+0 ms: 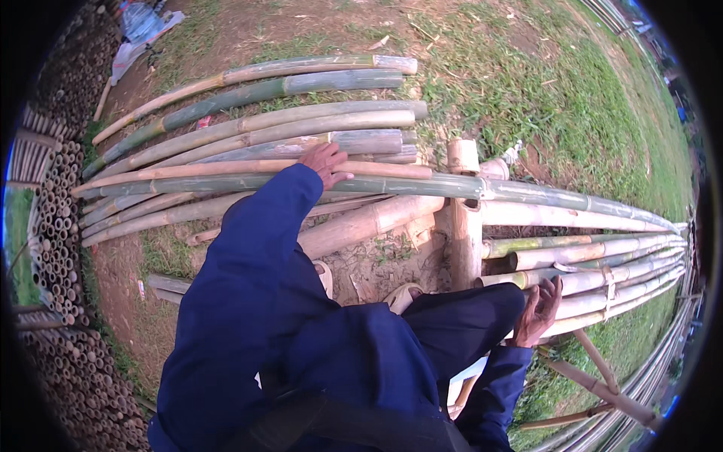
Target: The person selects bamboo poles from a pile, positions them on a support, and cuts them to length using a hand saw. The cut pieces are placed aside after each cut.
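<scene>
My left hand (325,164) lies across a slender tan bamboo pole (392,169), fingers bent over its far side and thumb toward the near side. Right behind that pole's cut end runs a long green bamboo pole (527,190), passing over an upright bamboo post (465,241). My right hand (538,313) is raised by my knee, palm partly turned up and fingers loosely apart, with nothing seen in it. It is beside the cut ends of several bamboo poles (580,282). A thin pale curved piece (565,267) lies on those poles just beyond its fingertips.
More cut bamboo poles (339,81) lie side by side on the grass at the far left. A thick bamboo length (376,224) slants below the post. Stacked bamboo pieces (56,248) line the left edge. Propped poles (602,388) stand at the right.
</scene>
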`<state>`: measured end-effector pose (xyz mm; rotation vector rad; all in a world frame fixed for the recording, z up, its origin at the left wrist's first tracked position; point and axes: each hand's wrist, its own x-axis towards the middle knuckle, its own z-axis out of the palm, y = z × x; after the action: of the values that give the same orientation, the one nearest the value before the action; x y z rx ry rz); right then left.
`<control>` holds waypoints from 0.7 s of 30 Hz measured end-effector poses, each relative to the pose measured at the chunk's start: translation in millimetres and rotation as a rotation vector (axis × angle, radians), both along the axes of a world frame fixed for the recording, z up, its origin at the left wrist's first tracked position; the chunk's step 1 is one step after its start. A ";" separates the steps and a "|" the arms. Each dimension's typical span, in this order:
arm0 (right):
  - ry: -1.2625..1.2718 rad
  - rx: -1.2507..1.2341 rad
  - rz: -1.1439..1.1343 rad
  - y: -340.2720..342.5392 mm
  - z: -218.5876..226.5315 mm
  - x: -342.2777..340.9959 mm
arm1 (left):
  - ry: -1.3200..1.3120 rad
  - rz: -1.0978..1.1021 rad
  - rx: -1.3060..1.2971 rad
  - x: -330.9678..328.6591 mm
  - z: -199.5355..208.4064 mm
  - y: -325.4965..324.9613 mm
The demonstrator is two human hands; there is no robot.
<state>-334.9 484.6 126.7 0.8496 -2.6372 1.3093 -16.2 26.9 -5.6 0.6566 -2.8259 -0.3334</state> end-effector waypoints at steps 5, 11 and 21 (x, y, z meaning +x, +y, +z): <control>-0.085 0.124 -0.354 131.9 -77.3 45.3 | -0.080 0.124 0.183 -5.0 -11.1 -4.1; -0.250 0.402 -0.574 190.7 -138.0 149.9 | 0.006 0.174 0.352 -23.8 -30.9 -15.9; -0.414 0.355 -0.467 210.0 -187.9 228.6 | -0.077 0.005 0.285 -19.6 -38.0 -23.5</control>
<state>-106.3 694.6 -61.1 -0.0569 -3.1667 0.9918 -35.8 3.4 -43.6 0.7448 -2.8749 -0.7354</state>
